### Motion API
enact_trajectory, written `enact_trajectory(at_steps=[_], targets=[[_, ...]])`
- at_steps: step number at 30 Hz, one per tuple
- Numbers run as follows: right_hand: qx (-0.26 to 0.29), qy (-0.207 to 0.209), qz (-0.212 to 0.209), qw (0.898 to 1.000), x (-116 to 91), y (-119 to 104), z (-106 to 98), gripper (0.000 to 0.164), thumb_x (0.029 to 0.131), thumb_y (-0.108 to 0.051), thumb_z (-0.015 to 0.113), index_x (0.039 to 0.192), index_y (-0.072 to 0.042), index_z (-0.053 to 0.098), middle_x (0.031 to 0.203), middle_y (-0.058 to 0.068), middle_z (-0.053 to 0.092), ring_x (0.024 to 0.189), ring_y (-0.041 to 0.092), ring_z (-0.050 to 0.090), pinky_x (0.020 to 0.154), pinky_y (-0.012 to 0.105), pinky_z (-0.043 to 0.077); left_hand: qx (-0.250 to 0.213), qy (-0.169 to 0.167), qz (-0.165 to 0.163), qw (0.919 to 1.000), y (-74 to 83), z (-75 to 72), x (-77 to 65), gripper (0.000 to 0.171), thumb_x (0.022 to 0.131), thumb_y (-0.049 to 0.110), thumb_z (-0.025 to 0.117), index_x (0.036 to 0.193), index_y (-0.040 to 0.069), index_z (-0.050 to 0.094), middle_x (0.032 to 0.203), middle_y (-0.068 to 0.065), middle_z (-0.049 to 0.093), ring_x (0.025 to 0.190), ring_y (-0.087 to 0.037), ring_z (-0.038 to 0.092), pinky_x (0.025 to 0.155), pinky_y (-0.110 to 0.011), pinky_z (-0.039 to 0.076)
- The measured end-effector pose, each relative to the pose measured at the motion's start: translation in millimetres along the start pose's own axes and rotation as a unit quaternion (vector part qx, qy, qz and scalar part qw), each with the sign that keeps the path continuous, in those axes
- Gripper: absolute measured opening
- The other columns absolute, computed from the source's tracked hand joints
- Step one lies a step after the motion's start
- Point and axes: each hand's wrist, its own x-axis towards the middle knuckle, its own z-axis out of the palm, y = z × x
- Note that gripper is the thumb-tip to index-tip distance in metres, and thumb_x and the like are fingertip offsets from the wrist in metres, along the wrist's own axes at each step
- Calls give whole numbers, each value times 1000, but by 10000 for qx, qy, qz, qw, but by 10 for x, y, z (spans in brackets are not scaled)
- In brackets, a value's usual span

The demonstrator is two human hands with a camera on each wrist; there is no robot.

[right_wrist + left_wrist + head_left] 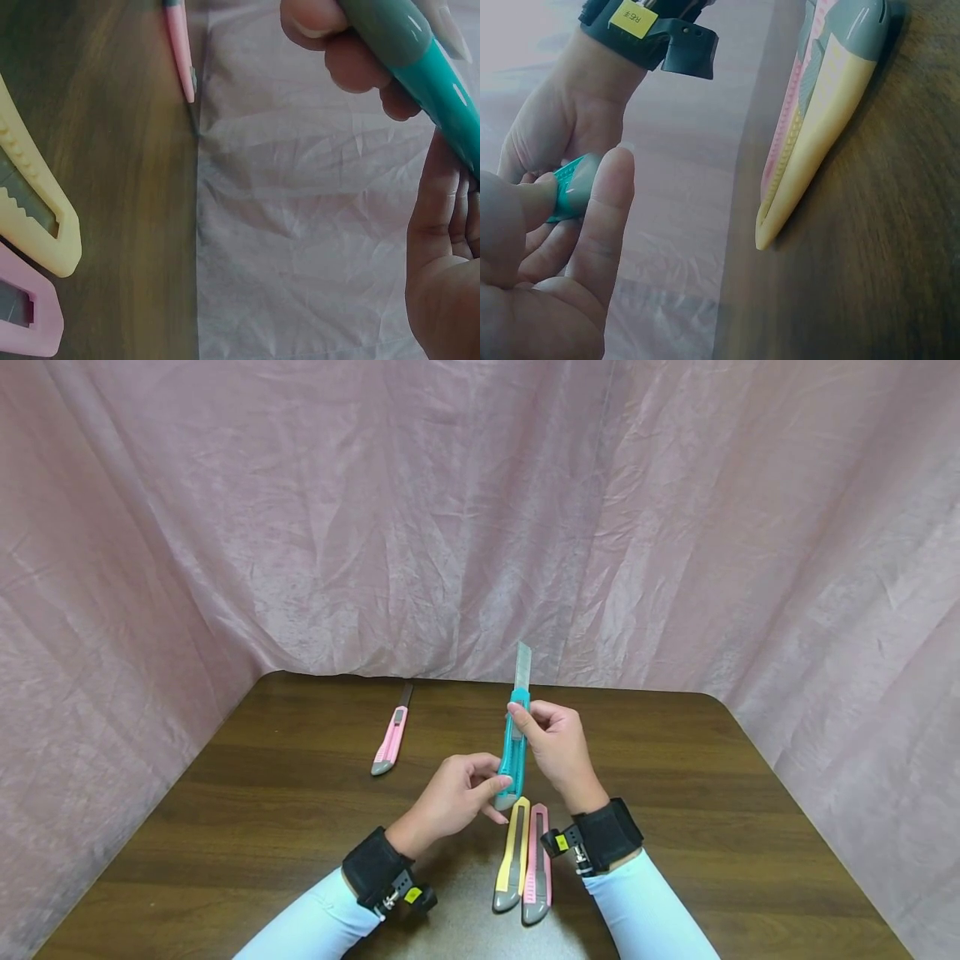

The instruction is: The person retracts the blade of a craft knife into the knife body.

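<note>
A teal utility knife [512,750] with its blade [522,666] extended is held up above the table, blade pointing away. My left hand [467,789] pinches its grey-tipped lower end between thumb and fingers. Higher up the handle, near the slider, my right hand [558,745] pinches it with thumb and fingers. The grey end and teal body also show in the right wrist view. Just below the hands lie a yellow utility knife [512,856] and a pink utility knife [537,868], side by side, with no blades showing.
Another pink utility knife [391,739] lies at the back left of the wooden table [300,827], its blade out toward the back edge. A pink curtain [420,527] hangs behind and around the table. Both wrists wear black straps with small cameras.
</note>
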Motion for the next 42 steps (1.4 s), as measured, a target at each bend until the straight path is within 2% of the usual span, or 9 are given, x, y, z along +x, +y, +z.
enact_trajectory(at_steps=[2, 11, 18, 23, 26, 30, 33, 37, 42], targets=[[-12, -14, -9, 10000, 0, 11, -1, 34, 99, -30, 71, 77, -3, 71, 59, -2, 40, 55, 12, 37, 46, 22, 29, -17, 12, -1, 10000, -3, -1, 4, 24, 101, 14, 66, 121, 0, 68, 100, -15, 71, 86, -41, 74, 74, -62, 63], [32, -17, -47, 10000, 9, 31, 5, 33, 99, -30, 71, 79, -3, 72, 60, -2, 43, 57, 12, 39, 47, 21, 31, -116, 40, -49, 9999, 5, -8, 0, 23, 101, 15, 65, 121, 2, 69, 100, -13, 72, 89, -48, 72, 74, -63, 63], [59, -195, 26, 9998, 8, 37, 17, 26, 99, -26, 71, 93, -1, 76, 70, -4, 63, 64, 10, 53, 54, 22, 50, -81, 95, -65, 9999, -1, -15, -3, 25, 101, 16, 66, 122, 3, 69, 100, -12, 72, 91, -51, 71, 70, -50, 67], [107, -188, 5, 9998, 12, 41, 18, 25, 99, -26, 71, 94, -3, 76, 72, -4, 66, 65, 10, 56, 56, 23, 51, -52, 114, -55, 9999, -2, -13, -3, 25, 100, 16, 67, 122, 3, 69, 100, -12, 72, 92, -49, 71, 69, -48, 67], [94, -130, 20, 9999, 14, 40, 17, 26, 98, -28, 71, 92, -3, 76, 69, -4, 62, 64, 10, 52, 54, 22, 47, -17, 130, -19, 9999, 3, -10, 0, 25, 100, 16, 67, 122, 4, 69, 101, -12, 72, 92, -46, 72, 68, -46, 67], [-31, -106, 161, 9998, 18, 40, 12, 32, 99, -32, 70, 86, -2, 74, 63, -2, 53, 61, 12, 47, 52, 22, 43, 11, 159, 33, 9999, 9, -8, 4, 25, 99, 15, 68, 122, 4, 69, 101, -13, 72, 91, -47, 72, 70, -51, 66], [-142, -130, 366, 9991, 13, 33, 6, 39, 100, -35, 69, 80, -2, 73, 61, 4, 53, 60, 19, 48, 51, 24, 45, 21, 182, 68, 9998, 7, -11, 8, 25, 100, 15, 67, 122, 3, 69, 100, -13, 72, 92, -50, 71, 71, -57, 65], [-245, -172, 523, 9982, 1, 21, 4, 46, 101, -39, 67, 75, -1, 73, 62, 11, 54, 61, 29, 50, 52, 27, 50, 41, 179, 111, 9998, 3, -15, 14, 26, 100, 15, 67, 122, 2, 68, 101, -14, 72, 92, -50, 71, 70, -56, 65], [-328, -80, 500, 9982, -4, 22, 17, 50, 99, -40, 68, 71, 1, 69, 60, 7, 52, 60, 25, 51, 51, 25, 53, 44, 164, 122, 9998, 7, -21, 11, 27, 100, 16, 67, 123, 2, 68, 101, -14, 72, 91, -49, 71, 71, -57, 65]])
